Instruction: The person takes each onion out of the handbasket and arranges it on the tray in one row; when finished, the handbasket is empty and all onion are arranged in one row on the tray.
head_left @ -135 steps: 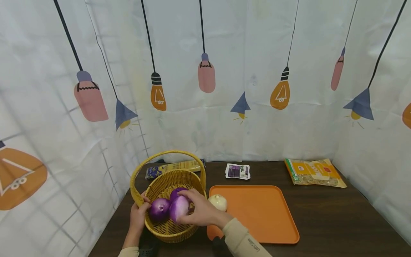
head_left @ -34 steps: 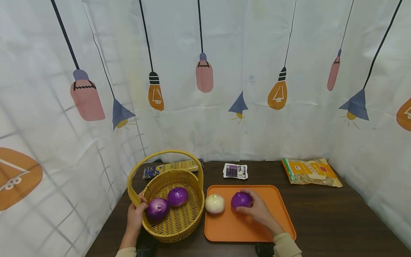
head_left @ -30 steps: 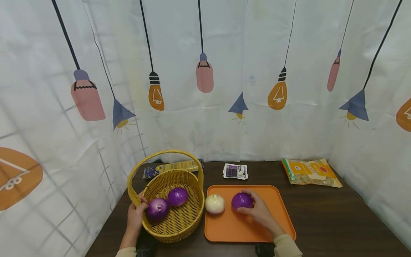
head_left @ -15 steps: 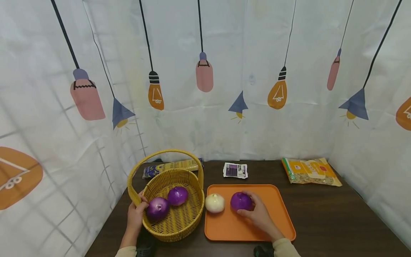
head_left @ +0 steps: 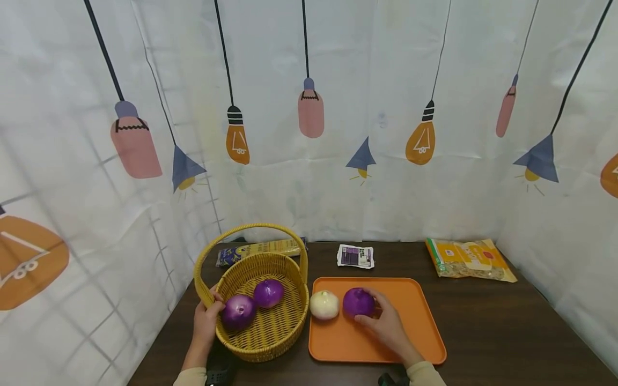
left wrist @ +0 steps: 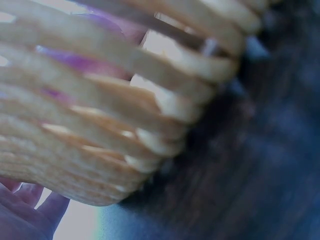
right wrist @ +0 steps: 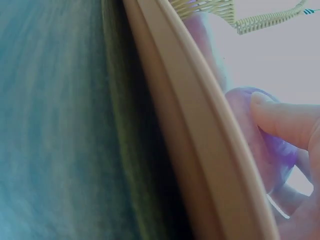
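My left hand (head_left: 206, 317) grips the yellow woven basket (head_left: 260, 351) at its left rim, by the foot of the arched handle. Two purple onions lie inside: a larger one (head_left: 238, 312) near that hand and a smaller one (head_left: 268, 293) behind it. On the orange tray (head_left: 338, 348), my right hand (head_left: 388, 324) holds a third purple onion (head_left: 358, 302), thumb in front and fingers around its right side. A white onion (head_left: 324, 305) sits just left of it at the tray's left edge. The right wrist view shows the thumb against the held onion (right wrist: 282, 150).
Behind the basket lies a long yellow and blue packet (head_left: 260, 251). A small white and purple sachet (head_left: 355, 256) is behind the tray, and an orange and green bag (head_left: 470, 259) lies at the back right. A patterned curtain (head_left: 328, 203) hangs behind the dark table (head_left: 507, 327).
My right hand has carried a purple onion out of the basket to the tray. Over the last second it has shifted left toward the white onion. The left hand stays on the basket.
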Tool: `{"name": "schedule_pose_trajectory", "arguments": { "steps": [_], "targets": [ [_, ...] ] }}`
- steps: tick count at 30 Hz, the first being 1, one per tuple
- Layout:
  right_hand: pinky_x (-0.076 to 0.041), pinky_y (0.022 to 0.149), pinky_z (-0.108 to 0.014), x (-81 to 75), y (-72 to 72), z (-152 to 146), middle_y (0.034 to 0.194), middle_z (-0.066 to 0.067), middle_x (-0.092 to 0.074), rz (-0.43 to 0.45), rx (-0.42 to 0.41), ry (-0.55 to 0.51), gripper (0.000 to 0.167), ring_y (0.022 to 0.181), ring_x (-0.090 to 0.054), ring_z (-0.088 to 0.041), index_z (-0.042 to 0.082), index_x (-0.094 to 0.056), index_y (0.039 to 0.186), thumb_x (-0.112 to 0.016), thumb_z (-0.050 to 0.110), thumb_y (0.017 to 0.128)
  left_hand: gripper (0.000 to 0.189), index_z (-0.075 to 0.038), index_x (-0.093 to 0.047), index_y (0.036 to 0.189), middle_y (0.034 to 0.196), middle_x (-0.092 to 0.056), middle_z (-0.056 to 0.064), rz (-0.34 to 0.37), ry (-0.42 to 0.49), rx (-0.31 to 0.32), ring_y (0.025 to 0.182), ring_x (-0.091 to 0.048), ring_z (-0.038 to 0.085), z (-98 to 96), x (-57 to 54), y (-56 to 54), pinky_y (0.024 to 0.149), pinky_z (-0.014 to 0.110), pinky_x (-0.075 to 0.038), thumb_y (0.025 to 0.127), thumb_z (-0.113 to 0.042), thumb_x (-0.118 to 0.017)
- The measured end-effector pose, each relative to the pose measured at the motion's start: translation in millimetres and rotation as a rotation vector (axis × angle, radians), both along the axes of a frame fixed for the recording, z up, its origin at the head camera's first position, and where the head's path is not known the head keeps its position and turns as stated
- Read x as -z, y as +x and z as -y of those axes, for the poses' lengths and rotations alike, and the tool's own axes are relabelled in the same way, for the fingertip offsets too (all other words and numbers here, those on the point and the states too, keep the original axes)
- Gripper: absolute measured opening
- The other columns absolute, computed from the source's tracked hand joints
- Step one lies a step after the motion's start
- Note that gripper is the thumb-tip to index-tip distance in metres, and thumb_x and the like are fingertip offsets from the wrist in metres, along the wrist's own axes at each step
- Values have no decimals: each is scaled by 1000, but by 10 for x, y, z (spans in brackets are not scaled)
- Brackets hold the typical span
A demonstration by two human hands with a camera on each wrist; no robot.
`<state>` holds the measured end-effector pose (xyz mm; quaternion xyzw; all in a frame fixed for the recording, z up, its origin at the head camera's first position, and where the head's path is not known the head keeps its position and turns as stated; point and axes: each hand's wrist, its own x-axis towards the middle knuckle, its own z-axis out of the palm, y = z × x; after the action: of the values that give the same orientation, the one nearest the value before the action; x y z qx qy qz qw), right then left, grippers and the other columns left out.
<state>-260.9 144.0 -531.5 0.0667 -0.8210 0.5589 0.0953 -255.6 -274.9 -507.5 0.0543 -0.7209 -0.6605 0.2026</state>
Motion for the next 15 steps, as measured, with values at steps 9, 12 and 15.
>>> {"name": "schedule_pose_trajectory", "arguments": {
  "steps": [9, 12, 15],
  "targets": [
    [-51, 90, -45, 4, 13, 5, 136, -16, -52, 12, -47, -45, 64, 115, -58, -37, 14, -57, 132, -84, 15, 74, 16, 14, -43, 104, 135, -45, 22, 40, -16, -12, 128, -40, 23, 4, -10, -10, 93, 6, -30, 90, 6, -43],
    [-51, 90, -44, 8, 8, 5, 134, -15, -53, 14, -44, -40, 65, 112, -59, -33, 13, -56, 133, -84, 15, 74, 16, 14, -43, 103, 135, -45, 20, 46, -28, -18, 126, -40, 17, 2, -9, -12, 93, 6, -29, 90, 5, -44],
    [-52, 90, -43, 7, 7, 4, 132, -14, -56, 16, -44, -37, 68, 108, -60, -30, 10, -55, 135, -84, 15, 74, 16, 14, -43, 104, 136, -45, 20, 40, -27, -12, 126, -40, 18, 5, -3, -13, 94, 6, -29, 90, 5, -44]
  ]
}}
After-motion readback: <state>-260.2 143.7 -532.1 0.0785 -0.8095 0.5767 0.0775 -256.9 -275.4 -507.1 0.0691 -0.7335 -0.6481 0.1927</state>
